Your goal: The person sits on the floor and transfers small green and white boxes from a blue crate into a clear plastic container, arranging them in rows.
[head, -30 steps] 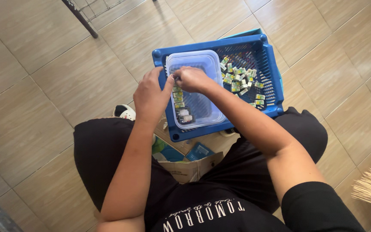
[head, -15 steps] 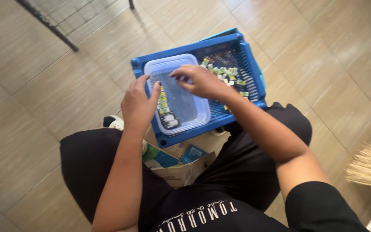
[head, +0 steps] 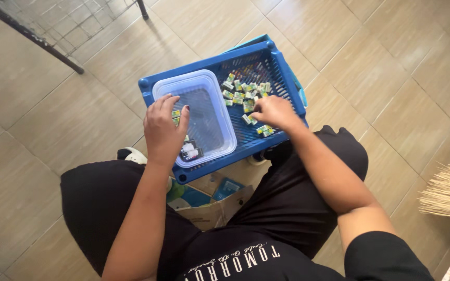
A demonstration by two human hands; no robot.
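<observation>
Holding small green packets (head: 246, 93), blue basket (head: 282, 73) also contains clear tub (head: 212, 119).

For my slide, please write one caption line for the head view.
Seated person's left hand rests in clear plastic tub; right hand picks among small green-yellow packets in blue basket.

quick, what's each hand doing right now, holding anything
Left hand: open, fingers spread over the clear plastic tub, gripping nothing.
Right hand: fingers curled down among the small green packets in the blue basket; a grip cannot be told.

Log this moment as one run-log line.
left hand: on clear tub | right hand: among small packets | blue basket: on lap
</observation>
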